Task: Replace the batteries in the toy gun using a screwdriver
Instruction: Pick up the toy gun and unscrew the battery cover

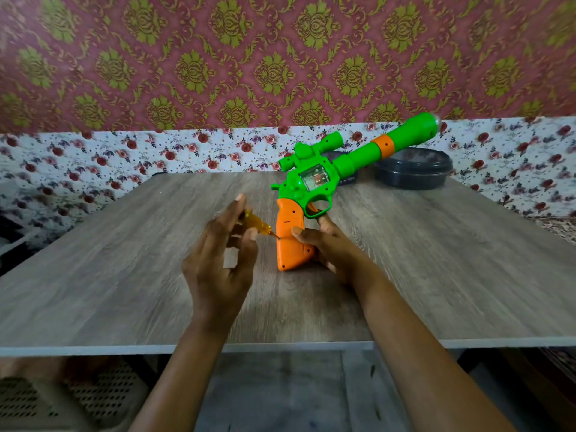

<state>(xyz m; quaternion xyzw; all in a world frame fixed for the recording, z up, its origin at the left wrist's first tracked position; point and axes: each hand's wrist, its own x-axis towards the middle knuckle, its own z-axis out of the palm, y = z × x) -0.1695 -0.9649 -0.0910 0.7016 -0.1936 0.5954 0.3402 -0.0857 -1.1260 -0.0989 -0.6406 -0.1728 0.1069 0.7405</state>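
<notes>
A green toy gun [324, 173] with an orange grip [290, 241] stands on its grip's butt on the wooden table [124, 260], barrel pointing up and to the right. My right hand [330, 247] grips the orange grip from the right, thumb across its front face. My left hand [221, 254] holds a small screwdriver with a clear amber handle [255, 224] between thumb and fingers. Its tip touches the left edge of the grip at a screw hole.
A dark round lidded container [414, 169] sits at the table's back right, behind the gun's barrel. Floral cloth and patterned wallpaper back the table. A perforated plastic crate [71, 397] lies below the table's front edge at left.
</notes>
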